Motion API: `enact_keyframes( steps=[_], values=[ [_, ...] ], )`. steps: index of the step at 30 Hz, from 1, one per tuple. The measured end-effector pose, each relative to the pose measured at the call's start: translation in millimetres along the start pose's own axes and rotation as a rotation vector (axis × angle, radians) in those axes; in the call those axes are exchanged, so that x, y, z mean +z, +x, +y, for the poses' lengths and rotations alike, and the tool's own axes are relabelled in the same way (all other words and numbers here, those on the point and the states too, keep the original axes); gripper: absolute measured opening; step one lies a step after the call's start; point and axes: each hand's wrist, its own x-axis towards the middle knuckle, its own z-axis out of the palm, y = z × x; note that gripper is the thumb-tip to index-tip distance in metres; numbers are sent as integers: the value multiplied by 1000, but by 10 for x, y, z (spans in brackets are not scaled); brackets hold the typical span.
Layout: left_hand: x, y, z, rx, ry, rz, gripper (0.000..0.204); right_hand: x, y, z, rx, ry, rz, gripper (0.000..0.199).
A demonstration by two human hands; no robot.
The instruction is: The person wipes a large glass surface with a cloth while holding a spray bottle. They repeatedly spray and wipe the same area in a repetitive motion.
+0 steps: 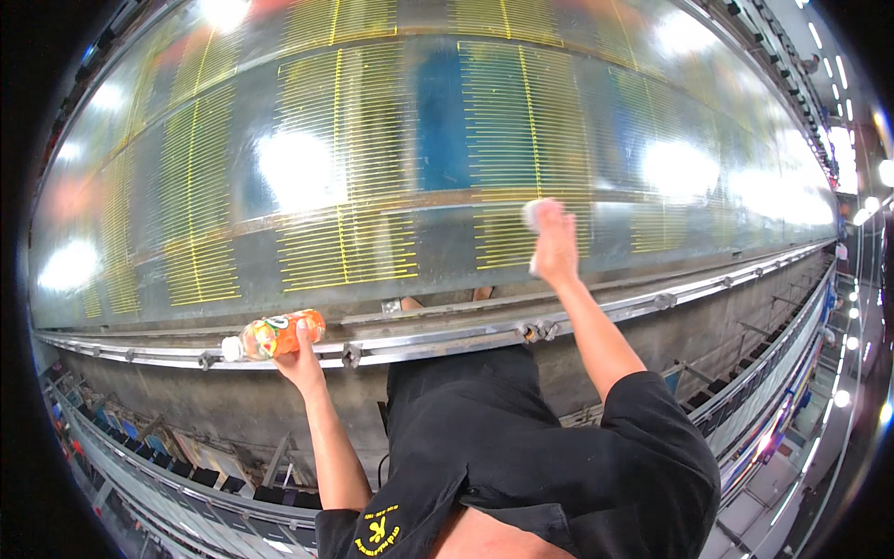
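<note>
My left hand (302, 361) is closed round a clear plastic bottle (268, 337) with an orange label, held on its side over the near metal rail with its white cap pointing left. Farther out on the right, my right hand (558, 250) is closed on a white wad, perhaps cloth or paper (533, 216), over the wide glossy panel (440, 252). Motion blurs that hand a little. Rows of short yellow lines (526, 130) cross long yellow lines on the panel, and whether the wad touches its surface I cannot tell.
A metal rail (438, 350) with clamp-like fittings (538, 331) runs along the panel's near edge, right in front of my body. Bright lamp reflections (300, 170) lie on the panel. Behind me stand more long rails and racks (214, 484).
</note>
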Motion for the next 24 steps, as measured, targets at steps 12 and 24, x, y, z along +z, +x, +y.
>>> enact_keyframes(
  steps=[12,24],
  values=[
    [341,-40,-303,173,546,-38,35,604,2033,-444,0,220,129,51],
    [425,-16,-237,146,368,283,39,104,2789,886,500,-8,164,57]
  ],
)
